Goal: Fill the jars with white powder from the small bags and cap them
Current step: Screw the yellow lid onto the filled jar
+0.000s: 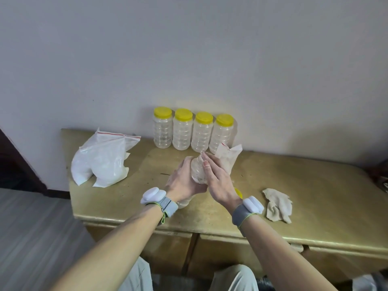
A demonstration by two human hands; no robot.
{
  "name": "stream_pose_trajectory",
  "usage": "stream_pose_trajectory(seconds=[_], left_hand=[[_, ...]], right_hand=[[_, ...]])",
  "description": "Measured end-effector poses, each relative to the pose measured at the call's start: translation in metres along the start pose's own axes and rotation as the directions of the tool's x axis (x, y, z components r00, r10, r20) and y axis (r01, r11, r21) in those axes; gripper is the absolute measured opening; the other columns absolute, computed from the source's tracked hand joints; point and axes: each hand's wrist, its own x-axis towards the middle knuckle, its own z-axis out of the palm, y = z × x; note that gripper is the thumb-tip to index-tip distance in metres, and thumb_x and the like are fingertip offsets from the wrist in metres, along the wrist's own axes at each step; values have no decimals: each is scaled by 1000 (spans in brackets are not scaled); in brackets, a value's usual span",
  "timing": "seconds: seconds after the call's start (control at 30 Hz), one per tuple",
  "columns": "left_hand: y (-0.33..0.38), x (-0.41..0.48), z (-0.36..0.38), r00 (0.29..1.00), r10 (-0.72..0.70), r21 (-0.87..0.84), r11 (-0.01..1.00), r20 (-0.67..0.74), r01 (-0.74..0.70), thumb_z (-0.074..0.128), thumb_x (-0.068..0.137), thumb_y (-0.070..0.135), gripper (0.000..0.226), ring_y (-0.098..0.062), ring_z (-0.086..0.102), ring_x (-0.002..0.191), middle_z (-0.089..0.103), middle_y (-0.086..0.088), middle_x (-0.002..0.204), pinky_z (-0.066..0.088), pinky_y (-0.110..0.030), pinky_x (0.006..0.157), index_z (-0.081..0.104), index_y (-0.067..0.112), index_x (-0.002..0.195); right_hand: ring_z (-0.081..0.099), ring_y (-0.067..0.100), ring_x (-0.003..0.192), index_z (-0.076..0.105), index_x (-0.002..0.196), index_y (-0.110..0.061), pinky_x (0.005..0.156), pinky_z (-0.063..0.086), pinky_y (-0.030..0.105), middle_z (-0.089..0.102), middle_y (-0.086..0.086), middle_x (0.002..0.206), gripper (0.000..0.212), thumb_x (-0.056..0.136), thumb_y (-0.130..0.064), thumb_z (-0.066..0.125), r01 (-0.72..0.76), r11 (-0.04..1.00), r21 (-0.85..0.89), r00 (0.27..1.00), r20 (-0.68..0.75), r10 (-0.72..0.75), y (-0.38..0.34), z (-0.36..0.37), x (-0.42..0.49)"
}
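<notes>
One open jar [197, 172] in two hands, four capped jars [193, 131] lined up behind it.
The left hand [182, 180] wraps the tilted jar at mid-table [304, 181]; the right hand [218, 181] pinches one small bag [230, 157] at its mouth. One loose yellow lid [238, 192] peeks beside the right wrist, one rag [278, 204] lies right, and powder bags [100, 160], count unclear, are heaped left.

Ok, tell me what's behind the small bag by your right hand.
The rightmost capped jar stands right behind the small bag. The bag covers the jar's lower part, so its base there cannot be seen.
</notes>
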Motion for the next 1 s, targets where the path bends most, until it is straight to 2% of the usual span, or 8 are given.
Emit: stream_pose_trajectory(seconds=[0.17,0.23,0.3,0.37,0.5,0.6,0.8,1.0], left_hand=[[-5,-1,0,1000,3,-15,1000,-1,-3,82,57,47,92,-20,62,107,58,12,125,51,-35,83,35,36,136],[-10,-3,1,1000,-8,-11,1000,19,8,84,58,48,93,-20,61,107,59,11,124,49,-34,84,36,34,138],[-17,-4,1,999,-30,28,999,21,29,83,61,45,89,-21,59,104,60,9,123,48,-35,85,38,31,137],[-23,-4,-1,999,-43,59,997,21,42,83,62,45,84,-20,57,99,60,8,119,49,-35,84,40,29,133],[-27,-6,-5,996,-29,202,979,82,12,79,62,53,81,-19,58,93,57,11,115,48,-34,75,40,32,129],[-29,-9,-3,994,-20,281,960,103,-10,76,62,55,86,-19,59,96,57,12,122,46,-33,75,37,34,135],[-28,-12,0,992,26,368,927,126,-72,73,63,59,91,-20,61,106,57,14,129,47,-34,82,32,37,141],[-25,-14,-1,991,51,420,902,124,-99,72,63,56,88,-21,63,99,61,13,123,43,-30,76,33,40,139]], right_hand=[[39,-4,134,60,137,-25,113,26,16,50,-19,140,36,105,-35,45,-93,989,116,993,87,83,-6,-17,10],[50,4,126,65,129,-28,106,35,21,58,-13,132,32,103,-35,49,-193,964,181,981,12,194,2,-23,11],[57,17,113,67,115,-21,94,39,24,65,-4,115,23,98,-29,55,-255,966,34,939,-230,255,18,-26,1],[50,29,113,60,116,-13,94,35,29,60,4,117,28,92,-28,61,-310,907,-284,899,-398,182,39,-29,-14],[24,34,140,33,147,-19,112,29,45,29,7,157,83,84,-67,57,-478,647,-594,863,-182,471,71,-35,-34],[26,30,141,32,149,-22,111,29,44,35,2,156,84,85,-71,52,-471,599,-647,844,-132,520,79,-32,-39],[49,27,122,45,140,-26,98,46,37,44,0,136,75,77,-55,72,-359,763,-537,900,19,436,67,-37,-33],[55,22,99,35,125,-20,76,45,28,55,3,114,82,64,-27,89,-236,896,-376,925,197,326,31,-43,-5]])
